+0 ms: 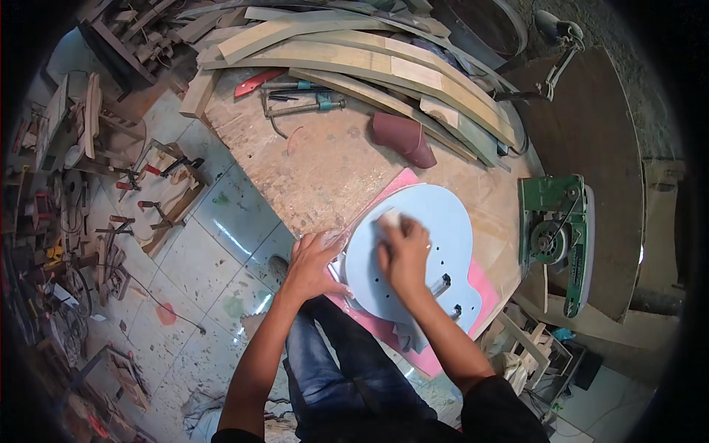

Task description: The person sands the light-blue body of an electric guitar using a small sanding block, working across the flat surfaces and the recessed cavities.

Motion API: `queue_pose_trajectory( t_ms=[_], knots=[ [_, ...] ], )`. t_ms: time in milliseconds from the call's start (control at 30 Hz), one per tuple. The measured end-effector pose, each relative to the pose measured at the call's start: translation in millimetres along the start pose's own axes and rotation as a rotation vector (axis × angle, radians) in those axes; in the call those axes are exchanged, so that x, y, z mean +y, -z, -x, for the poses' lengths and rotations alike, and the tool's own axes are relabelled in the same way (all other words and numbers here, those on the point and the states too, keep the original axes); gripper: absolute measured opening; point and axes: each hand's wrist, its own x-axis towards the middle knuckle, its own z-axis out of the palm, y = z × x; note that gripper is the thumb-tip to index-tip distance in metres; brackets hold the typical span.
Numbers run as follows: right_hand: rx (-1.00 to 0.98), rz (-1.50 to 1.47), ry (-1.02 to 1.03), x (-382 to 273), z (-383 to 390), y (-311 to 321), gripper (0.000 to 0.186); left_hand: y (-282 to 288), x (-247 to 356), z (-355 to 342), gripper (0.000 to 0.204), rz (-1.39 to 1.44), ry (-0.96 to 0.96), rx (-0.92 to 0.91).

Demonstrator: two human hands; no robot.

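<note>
A light blue electric guitar body (402,244) lies flat on a pink sheet (484,303) at the bench's near corner. Several small holes and dark slots show in its face. My right hand (405,255) is closed on a small whitish piece (390,218), pressed to the body's upper left part; motion blur hides what kind it is. Beside the body's left edge rests my left hand (312,266), fingers spread, thumb close against the rim. A crumpled grey cloth (410,337) pokes out from under the body's lower edge.
Curved wooden strips (354,55) are stacked along the bench's far side. Nearer lie a G-clamp (303,107) and a curled brown-red abrasive sheet (402,139). A green belt machine (557,240) stands at the right. Clamped wood pieces (166,196) sit on the tiled floor at left.
</note>
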Motion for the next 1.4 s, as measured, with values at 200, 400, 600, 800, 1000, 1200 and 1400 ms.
queue_pose_trajectory(
  t_ms=[200,400,600,800,1000,1200,1400],
  knots=[
    [0.124,0.03,-0.126,28,-32,15,0.047,-1,3,-4,0.11,0.016,-0.022,0.022],
    [0.008,-0.023,0.04,8,-2,7,0.046,-1,0,0,0.111,-0.037,0.023,-0.017],
    [0.084,0.024,-0.048,13,-8,-2,0.049,-1,-1,0,0.111,-0.029,0.001,-0.013],
    [0.128,0.038,-0.137,44,-35,14,0.051,0,5,-5,0.111,-0.007,0.001,-0.018],
    [-0.006,-0.042,0.033,4,1,6,0.049,-4,-3,0,0.11,-0.04,-0.002,-0.002],
    [0.143,0.027,-0.123,22,-22,2,0.047,-3,1,-2,0.11,-0.028,0.008,-0.019],
    [0.111,0.002,-0.069,38,-28,13,0.042,0,5,-3,0.111,-0.018,0.025,-0.019]
  ],
)
